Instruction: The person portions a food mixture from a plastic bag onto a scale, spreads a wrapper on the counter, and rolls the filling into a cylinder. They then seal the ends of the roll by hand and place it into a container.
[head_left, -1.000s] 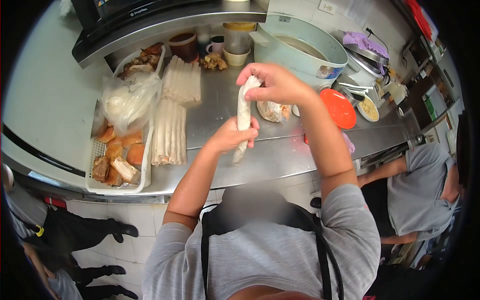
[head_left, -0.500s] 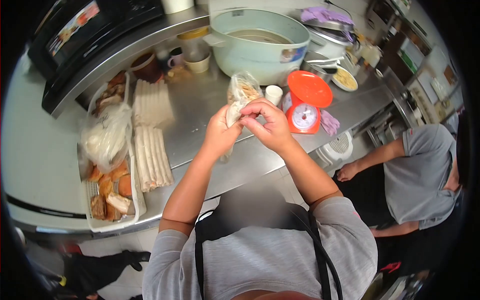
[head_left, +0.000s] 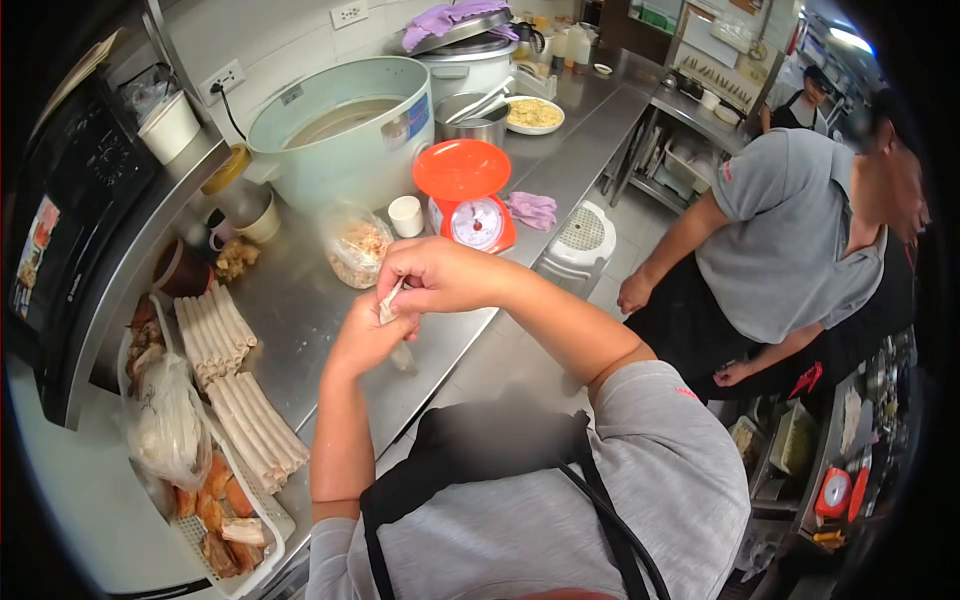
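Over the steel counter's front edge, my left hand is closed around the whitish, bunched neck of a clear plastic bag. My right hand pinches that neck from above, thumb and fingers close together. The bag's rounded body, filled with pale shredded food, sits on the counter just beyond my fingers. A translucent tail hangs below my left hand. Close to my right hand are a white cup and a red kitchen scale with an orange-red pan.
White rolls lie at left beside a white basket of brown food pieces and a bagged bundle. Behind stands a large pale-green tub. Purple gloves lie right of the scale. A co-worker stands at right.
My view has swung to the right, so the counter's contents appear shifted left. Both hands stay on the bag's neck; my right forearm now lies more crosswise and its hand is over the left.
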